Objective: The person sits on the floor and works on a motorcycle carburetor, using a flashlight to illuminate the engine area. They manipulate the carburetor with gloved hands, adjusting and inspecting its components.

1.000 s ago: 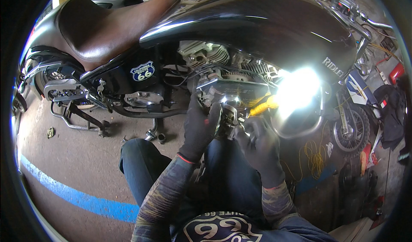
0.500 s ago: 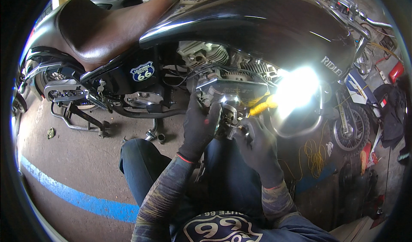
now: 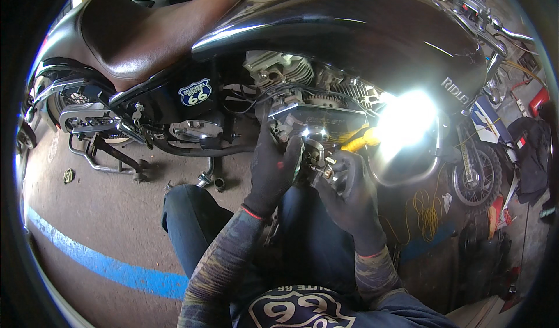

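A metal part resembling a carburetor (image 3: 316,149), with a shiny round collar and small brass-coloured fittings, is between my hands above my knees. My left hand (image 3: 271,174), in a dark knit glove, grips its left side, fingers curled behind. My gloved right hand (image 3: 348,195) is at its lower right, thumb and fingers bent closely around a small fitting (image 3: 327,169); exactly what they pinch is too small to make out. Just beyond is the motorcycle's engine (image 3: 279,71), with finned cylinders and exposed cables. A yellow work light (image 3: 360,142) shines brightly beside my right hand.
The black motorcycle tank (image 3: 349,31) and brown seat (image 3: 145,31) stretch across the top. An exhaust pipe (image 3: 204,152) runs low at left. A yellow cord (image 3: 428,214) lies coiled on the floor at right, near a spoked wheel (image 3: 474,174). A blue line (image 3: 105,264) crosses the floor.
My right hand's fingers have lifted and shifted slightly around the small fitting, showing more of it. My left hand keeps its grip. The view has shifted a little.
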### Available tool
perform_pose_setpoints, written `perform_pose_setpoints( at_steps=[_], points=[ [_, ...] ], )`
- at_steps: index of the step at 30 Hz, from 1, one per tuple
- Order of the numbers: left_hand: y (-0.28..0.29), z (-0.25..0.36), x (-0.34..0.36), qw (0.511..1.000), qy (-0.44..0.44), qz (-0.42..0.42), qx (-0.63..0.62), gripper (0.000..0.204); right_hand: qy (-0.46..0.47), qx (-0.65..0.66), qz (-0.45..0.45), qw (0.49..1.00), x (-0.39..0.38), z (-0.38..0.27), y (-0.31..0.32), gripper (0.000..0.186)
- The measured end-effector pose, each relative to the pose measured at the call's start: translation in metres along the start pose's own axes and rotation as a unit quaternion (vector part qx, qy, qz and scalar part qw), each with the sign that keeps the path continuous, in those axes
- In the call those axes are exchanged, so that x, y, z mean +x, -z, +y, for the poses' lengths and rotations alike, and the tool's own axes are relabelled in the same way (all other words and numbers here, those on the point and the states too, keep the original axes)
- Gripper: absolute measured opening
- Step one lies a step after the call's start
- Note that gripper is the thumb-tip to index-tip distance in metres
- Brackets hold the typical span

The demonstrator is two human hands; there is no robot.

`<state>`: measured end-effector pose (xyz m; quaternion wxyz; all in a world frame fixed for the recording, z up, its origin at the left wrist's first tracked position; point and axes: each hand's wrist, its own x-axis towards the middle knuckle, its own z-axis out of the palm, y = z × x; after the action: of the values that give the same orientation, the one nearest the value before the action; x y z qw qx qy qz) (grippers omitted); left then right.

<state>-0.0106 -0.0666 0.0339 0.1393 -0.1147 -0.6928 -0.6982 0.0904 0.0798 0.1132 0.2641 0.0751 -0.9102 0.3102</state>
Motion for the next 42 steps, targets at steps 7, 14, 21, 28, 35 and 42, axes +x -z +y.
perform_pose_setpoints(
  at_steps=[7, 14, 21, 28, 35, 42],
  points=[
    [0.0039, 0.004, 0.0011, 0.998, 0.023, -0.041, -0.043, 0.067, -0.055, 0.011, -0.064, 0.996, -0.0038, 0.003, 0.0003, 0.03],
    [0.0039, 0.0037, 0.0013, 0.997, 0.047, -0.047, -0.029, 0.068, -0.083, -0.025, -0.079, 0.993, -0.0047, 0.0039, -0.0014, 0.028],
    [0.0005, 0.0026, 0.001, 1.0, -0.008, -0.001, -0.009, 0.033, -0.022, -0.065, -0.037, 0.997, 0.0008, -0.0019, 0.0017, 0.021],
    [0.0006, 0.0038, 0.0001, 1.0, 0.001, -0.004, -0.023, 0.032, -0.039, -0.03, -0.047, 0.998, 0.0014, -0.0033, 0.0045, 0.021],
    [0.0022, 0.0055, 0.0002, 1.0, 0.008, -0.004, 0.012, 0.031, 0.014, -0.037, -0.054, 0.998, -0.0016, 0.0001, 0.0024, 0.024],
    [0.0003, -0.0007, 0.0006, 1.0, -0.003, 0.004, 0.014, 0.033, -0.025, -0.048, -0.095, 0.994, -0.0031, 0.0054, 0.002, 0.024]
  ],
)
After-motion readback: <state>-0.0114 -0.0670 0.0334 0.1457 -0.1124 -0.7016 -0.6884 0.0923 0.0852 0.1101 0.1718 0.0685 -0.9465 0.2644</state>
